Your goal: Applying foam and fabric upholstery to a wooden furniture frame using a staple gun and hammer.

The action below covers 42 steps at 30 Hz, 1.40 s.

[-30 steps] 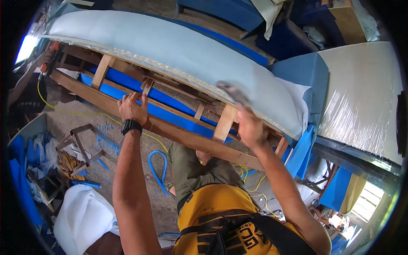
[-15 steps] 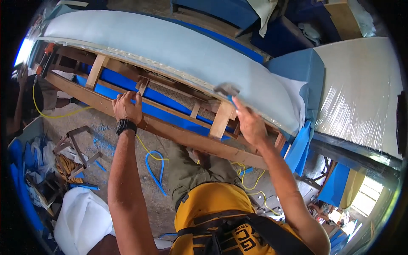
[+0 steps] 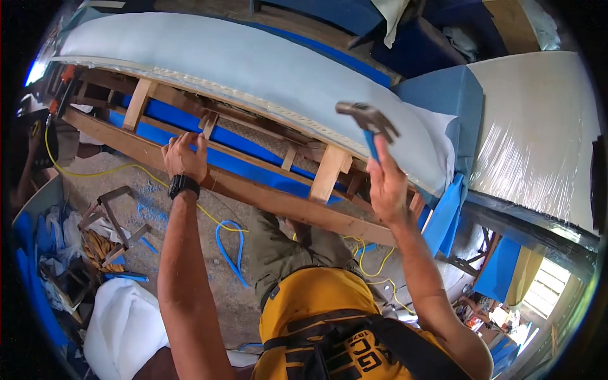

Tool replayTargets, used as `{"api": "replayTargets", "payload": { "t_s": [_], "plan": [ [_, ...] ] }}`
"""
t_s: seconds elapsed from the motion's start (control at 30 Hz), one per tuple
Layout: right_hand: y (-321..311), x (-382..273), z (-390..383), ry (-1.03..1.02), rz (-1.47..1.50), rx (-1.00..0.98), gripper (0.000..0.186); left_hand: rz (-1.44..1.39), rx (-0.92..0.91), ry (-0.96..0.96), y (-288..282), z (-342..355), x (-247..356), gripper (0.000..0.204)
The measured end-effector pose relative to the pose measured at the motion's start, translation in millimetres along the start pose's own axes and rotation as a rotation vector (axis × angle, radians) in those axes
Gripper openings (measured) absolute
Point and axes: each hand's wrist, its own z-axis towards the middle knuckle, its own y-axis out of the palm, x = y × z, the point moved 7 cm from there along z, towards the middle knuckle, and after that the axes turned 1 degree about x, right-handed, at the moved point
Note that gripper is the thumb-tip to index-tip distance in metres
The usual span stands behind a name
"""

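Plainly, right hand point(image 3: 387, 190) clasps a blue-handled, grey-headed hammer point(image 3: 368, 119) — left hand point(image 3: 185, 158), a wooden rail point(image 3: 272, 192).

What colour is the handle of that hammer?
The hammer handle is blue; the head view shows it best.

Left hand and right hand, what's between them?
In the head view, a pale wooden slat lies between left hand and right hand, with blue material showing beside it.

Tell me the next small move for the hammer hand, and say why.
I'd probably lower the hammer toward the pale edge strip: the right hand holds it with its head over the light-blue padding close to that strip, while the left hand rests on the wooden rail, seemingly steadying it.
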Motion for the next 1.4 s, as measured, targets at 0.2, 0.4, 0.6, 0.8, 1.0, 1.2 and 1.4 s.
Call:
{"api": "replayTargets", "payload": {
  "t_s": [0.2, 0.4, 0.6, 0.8, 1.0, 1.2, 1.4],
  "plan": [
    [9, -5, 0, -0.093, -0.186, 0.031, 0.044, 0.051, -0.018, -0.015, 1, 2, 0, 0.027],
    [-2, 8, -10, 0.058, -0.06, -0.037, 0.045, 0.033, 0.001, -0.017, 4, 3, -5, 0.027],
    [24, 20, -10, 0.041, -0.517, -0.344, 0.041, 0.066, 0.014, -0.002, 4, 2, -4, 0.024],
    [-11, 28, -28, 0.115, 0.019, 0.01, 0.048, 0.06, -0.016, -0.03, 5, 2, -5, 0.026],
    [0, 28, -32, -0.035, -0.363, -0.075, 0.044, 0.087, -0.013, -0.012, 7, 1, -6, 0.026],
    [-23, 27, -38, 0.072, 0.019, 0.057, 0.048, 0.049, 0.039, 0.004, 6, 1, -5, 0.024],
    [10, 31, -28, -0.094, -0.36, -0.106, 0.048, 0.054, 0.03, -0.005, 4, 2, -5, 0.023]
  ]
}}
